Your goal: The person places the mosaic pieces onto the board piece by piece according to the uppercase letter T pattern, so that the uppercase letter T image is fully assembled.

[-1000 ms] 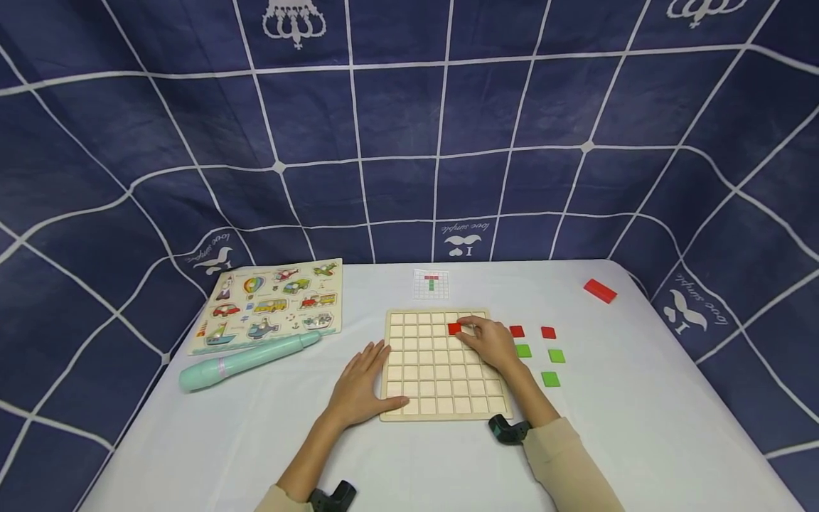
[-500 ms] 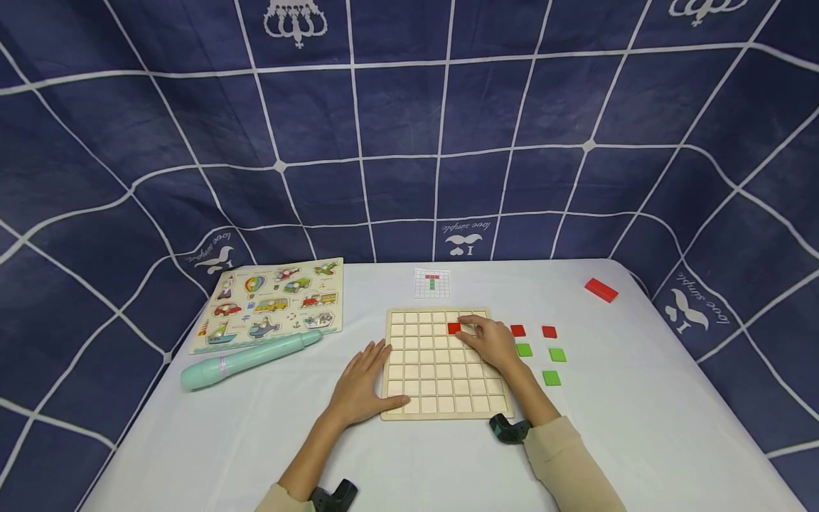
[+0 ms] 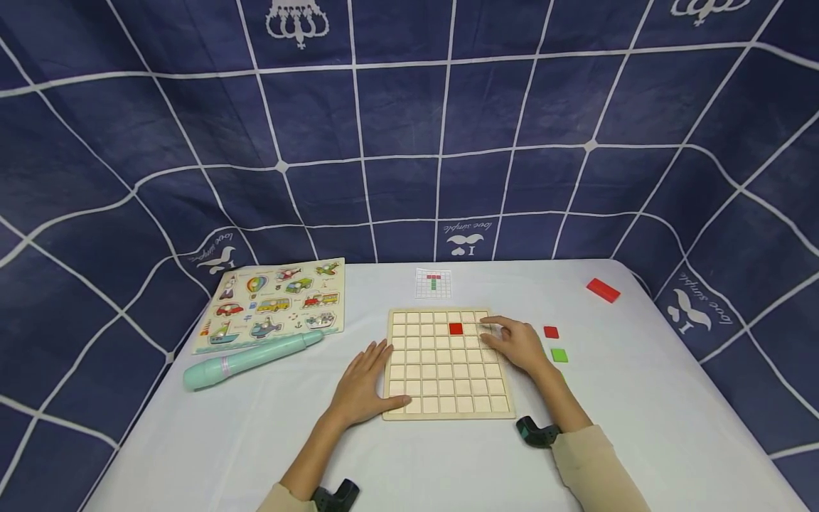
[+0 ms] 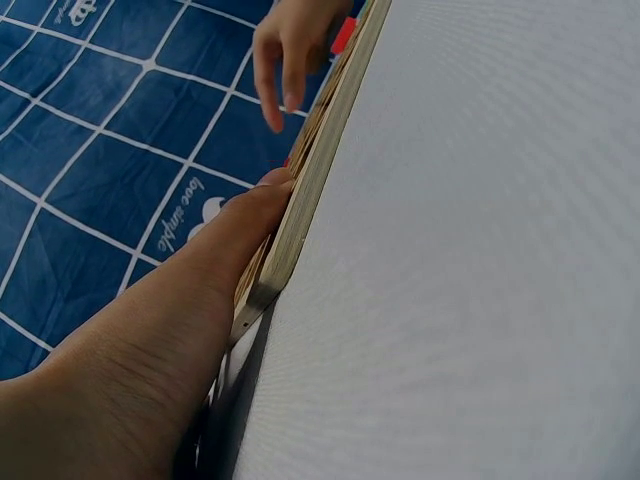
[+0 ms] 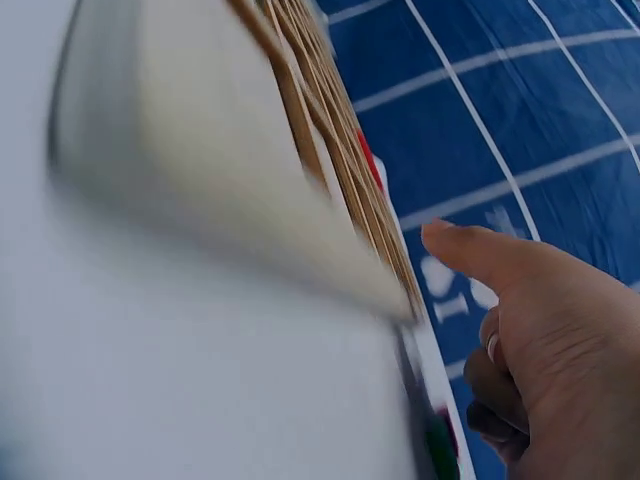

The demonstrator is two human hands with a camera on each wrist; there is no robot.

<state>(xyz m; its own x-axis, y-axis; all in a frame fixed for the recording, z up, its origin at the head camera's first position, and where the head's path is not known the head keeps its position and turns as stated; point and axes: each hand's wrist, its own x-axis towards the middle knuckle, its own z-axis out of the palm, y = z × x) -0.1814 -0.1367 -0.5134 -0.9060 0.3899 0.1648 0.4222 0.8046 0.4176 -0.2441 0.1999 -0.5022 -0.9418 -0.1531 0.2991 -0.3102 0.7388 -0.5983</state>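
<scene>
- Set in board [image 3: 450, 370], second row from far edge: red tile [image 3: 456, 329].
- Over right edge: right hand [image 3: 521, 346], thumb and forefinger parted.
- At left edge: left hand [image 3: 360, 387], spread.
- Rightward: loose red tile [image 3: 551, 332], green tile [image 3: 559, 355], red block [image 3: 603, 290].
- Leftward: mint stick [image 3: 252, 360], puzzle [image 3: 270, 304].
- Past far edge: card [image 3: 434, 284].
- Before near edge: white cloth [image 3: 441, 466].

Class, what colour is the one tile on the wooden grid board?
The tile is red, clearest in the head view.
</scene>
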